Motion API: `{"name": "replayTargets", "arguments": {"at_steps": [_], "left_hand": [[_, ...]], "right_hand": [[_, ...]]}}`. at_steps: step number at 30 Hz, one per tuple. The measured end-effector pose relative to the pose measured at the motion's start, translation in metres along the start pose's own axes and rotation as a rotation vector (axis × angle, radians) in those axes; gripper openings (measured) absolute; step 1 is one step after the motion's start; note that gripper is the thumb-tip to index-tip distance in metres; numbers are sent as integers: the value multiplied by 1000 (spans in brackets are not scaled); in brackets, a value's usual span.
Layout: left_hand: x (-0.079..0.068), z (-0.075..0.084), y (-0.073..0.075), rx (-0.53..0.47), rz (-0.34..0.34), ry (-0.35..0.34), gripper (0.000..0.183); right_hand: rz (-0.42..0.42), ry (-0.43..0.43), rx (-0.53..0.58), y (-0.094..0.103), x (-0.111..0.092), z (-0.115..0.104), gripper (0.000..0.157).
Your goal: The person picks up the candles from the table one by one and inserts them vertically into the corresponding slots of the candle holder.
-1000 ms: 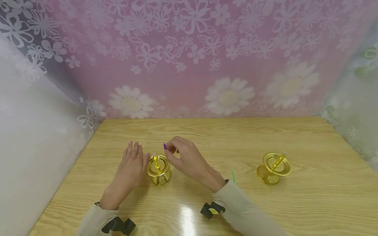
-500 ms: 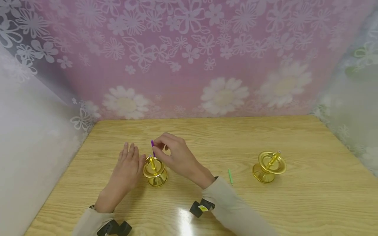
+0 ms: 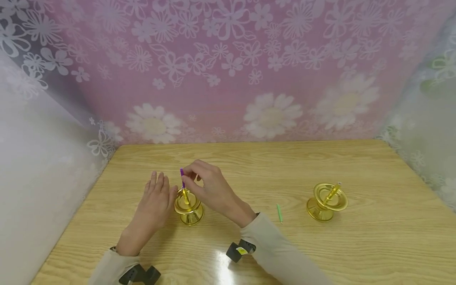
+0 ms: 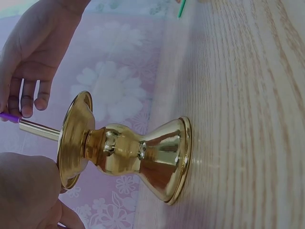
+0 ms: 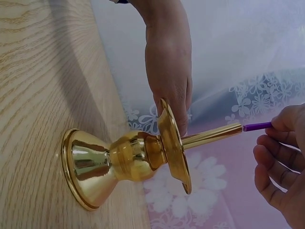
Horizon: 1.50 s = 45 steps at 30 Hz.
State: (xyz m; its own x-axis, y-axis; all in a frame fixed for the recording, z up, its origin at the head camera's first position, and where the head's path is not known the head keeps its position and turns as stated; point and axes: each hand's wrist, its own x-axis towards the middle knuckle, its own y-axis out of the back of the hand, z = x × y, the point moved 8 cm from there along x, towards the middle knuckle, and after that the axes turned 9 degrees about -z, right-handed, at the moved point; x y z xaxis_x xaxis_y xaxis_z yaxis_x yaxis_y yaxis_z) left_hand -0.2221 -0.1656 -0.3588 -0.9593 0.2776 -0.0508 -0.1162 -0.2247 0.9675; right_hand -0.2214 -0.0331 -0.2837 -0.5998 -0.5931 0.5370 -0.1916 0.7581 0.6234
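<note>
A golden candle holder (image 3: 191,217) with a round dish and a narrow upright tube (image 5: 214,136) stands on the table at the left. My right hand (image 3: 213,190) pinches a thin purple candle (image 3: 182,178) between thumb and fingertips, upright above that tube. In the right wrist view the lower end of the candle meets the tube's mouth; how far it sits inside is hard to tell. My left hand (image 3: 154,204) lies with fingers extended at the left of the holder, its thumb by the dish rim. Whether it touches the rim cannot be made out.
To the right on the wooden table (image 3: 249,166), a second golden candle holder (image 3: 320,209) stands with its tube leaning right in the head view. Between the holders lies a thin green candle (image 3: 279,213). A flowered pink backdrop (image 3: 213,99) closes off the table's far edge.
My right hand has carried the purple candle left, from beside the left holder to directly over its tube, and the candle's end has come down to the opening. The left hand stays beside the holder.
</note>
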Motion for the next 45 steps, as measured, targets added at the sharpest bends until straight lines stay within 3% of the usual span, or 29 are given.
{"name": "replayTargets", "arguments": {"at_steps": [23, 36, 45], "left_hand": [[0, 0, -1, 1, 2, -8, 63], [1, -1, -1, 4, -15, 8, 64], [1, -2, -2, -4, -17, 11, 64]], "right_hand": [[-43, 64, -2, -4, 1, -2, 7], [-43, 138, -114, -1, 1, -4, 12], [-52, 140, -98, -3, 0, -1, 12]]}}
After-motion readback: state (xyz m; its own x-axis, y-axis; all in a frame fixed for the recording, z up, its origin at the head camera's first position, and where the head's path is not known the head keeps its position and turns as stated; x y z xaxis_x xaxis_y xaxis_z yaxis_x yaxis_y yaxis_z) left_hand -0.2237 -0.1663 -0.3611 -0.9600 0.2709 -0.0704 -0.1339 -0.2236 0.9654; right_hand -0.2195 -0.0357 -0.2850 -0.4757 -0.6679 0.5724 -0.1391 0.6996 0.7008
